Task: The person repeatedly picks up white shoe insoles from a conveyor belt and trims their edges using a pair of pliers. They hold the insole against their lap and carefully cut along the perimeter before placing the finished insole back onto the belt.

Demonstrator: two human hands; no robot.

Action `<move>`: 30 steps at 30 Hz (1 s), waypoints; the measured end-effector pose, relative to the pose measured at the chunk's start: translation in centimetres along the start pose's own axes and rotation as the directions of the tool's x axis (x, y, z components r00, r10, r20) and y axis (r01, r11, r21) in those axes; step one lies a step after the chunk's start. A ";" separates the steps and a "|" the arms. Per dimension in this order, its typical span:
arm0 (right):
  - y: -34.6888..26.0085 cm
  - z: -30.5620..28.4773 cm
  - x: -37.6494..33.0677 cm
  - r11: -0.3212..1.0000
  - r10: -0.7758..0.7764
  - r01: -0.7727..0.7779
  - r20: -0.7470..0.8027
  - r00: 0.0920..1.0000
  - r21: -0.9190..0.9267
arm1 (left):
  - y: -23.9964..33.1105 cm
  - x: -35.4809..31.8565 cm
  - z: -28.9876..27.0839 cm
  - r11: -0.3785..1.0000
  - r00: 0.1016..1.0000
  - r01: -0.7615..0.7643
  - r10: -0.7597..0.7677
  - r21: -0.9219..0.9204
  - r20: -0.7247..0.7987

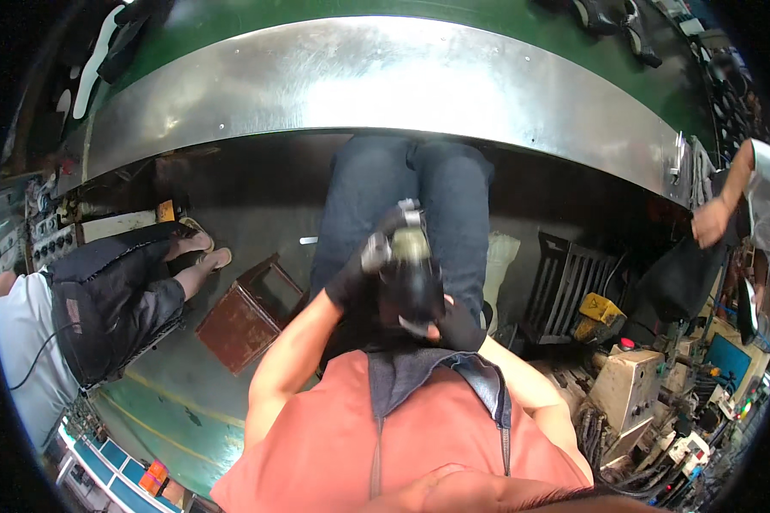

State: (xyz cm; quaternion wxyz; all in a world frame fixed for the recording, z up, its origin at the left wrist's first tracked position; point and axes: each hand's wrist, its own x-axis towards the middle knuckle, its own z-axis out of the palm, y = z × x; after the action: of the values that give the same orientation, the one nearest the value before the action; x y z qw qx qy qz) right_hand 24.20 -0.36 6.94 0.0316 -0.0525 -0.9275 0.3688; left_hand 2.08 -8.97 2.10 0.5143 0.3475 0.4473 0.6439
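Overhead, a curved steel-edged green conveyor (385, 81) spans a cluttered workshop above grey floor. Over the lap, the gloved left hand (355, 278) and right hand (449, 325) clasp a dark shoe (411, 278), its toe pale and worn.

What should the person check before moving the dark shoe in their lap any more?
1. Left hand on the shoe: ok, gloved and touching its upper end.
2. Right hand supporting it: ok, gloved, at the lower end.
3. Shoe clear of the metal-edged conveyor: ok, it sits over the knees, apart from the rim.
4. Brown box out of the way: ok, on the floor to the left.
5. Seated neighbour clear: ok, apart.
6. Grip firmness: cannot tell, blurred.
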 end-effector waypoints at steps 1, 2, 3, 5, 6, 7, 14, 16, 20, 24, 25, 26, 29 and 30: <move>-0.9 -1.8 1.4 0.998 0.051 -0.053 0.079 0.996 0.016 | -1.7 0.4 -0.8 0.967 0.993 0.089 -0.104 -0.240 -0.049; -1.3 -3.3 2.6 0.985 0.133 -0.137 0.049 0.990 0.103 | -0.1 1.4 -0.6 0.932 0.973 0.188 -0.220 -0.310 -0.070; -1.9 -4.8 3.7 0.959 0.211 -0.211 0.019 0.977 0.192 | 1.7 2.3 -0.4 0.882 0.940 0.272 -0.329 -0.384 -0.090; -3.9 -8.0 5.4 0.695 0.463 -0.383 0.028 0.886 0.608 | 5.1 3.6 0.3 0.886 0.893 0.354 -0.415 -0.299 -0.173; -4.1 -9.3 6.6 0.466 0.567 -0.481 0.167 0.806 0.742 | 5.3 4.0 0.3 0.878 0.875 0.378 -0.442 -0.292 -0.196; -2.8 -9.6 7.3 0.372 0.599 -0.526 0.235 0.766 0.765 | 5.4 4.7 0.5 0.866 0.858 0.410 -0.473 -0.287 -0.201; 3.7 -8.4 6.9 0.230 0.648 -0.632 0.369 0.667 0.740 | 2.1 2.9 -1.5 0.975 0.947 0.209 -0.181 0.082 -0.264; 5.2 -8.7 6.6 0.218 0.630 -0.703 0.452 0.631 0.677 | 0.8 1.4 1.1 0.956 0.907 0.221 -0.128 0.195 -0.400; 6.6 -11.4 7.0 0.790 0.408 -0.518 0.349 0.844 0.329 | -1.9 -0.6 4.1 0.841 0.870 0.197 0.087 0.504 -0.486; 3.0 -12.8 8.3 0.918 0.381 -0.306 0.343 0.859 -0.252 | 0.1 -0.4 6.1 0.724 0.873 0.219 0.154 0.655 -0.463; 2.3 -12.5 8.5 0.900 0.367 -0.265 0.271 0.890 -0.347 | -0.4 -0.2 5.8 0.736 0.863 0.200 0.181 0.647 -0.472; 3.4 -12.0 8.4 0.920 0.316 -0.239 0.227 0.921 -0.312 | -1.1 -0.1 5.8 0.751 0.857 0.177 0.201 0.636 -0.475; 7.1 -9.6 8.2 0.949 0.181 -0.142 0.116 0.977 -0.280 | -2.1 0.9 4.4 0.568 0.867 0.122 0.338 0.814 -0.366; 7.4 -9.9 8.5 0.945 0.196 -0.150 0.138 0.971 -0.291 | -1.8 1.1 4.2 0.592 0.882 0.129 0.299 0.796 -0.365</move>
State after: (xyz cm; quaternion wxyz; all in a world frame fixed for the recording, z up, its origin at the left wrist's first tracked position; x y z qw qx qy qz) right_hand 17.29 12.74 9.23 -0.0857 -0.1071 -0.9613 0.2391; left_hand 6.23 -6.83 1.91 0.1477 0.3985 0.7790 0.4610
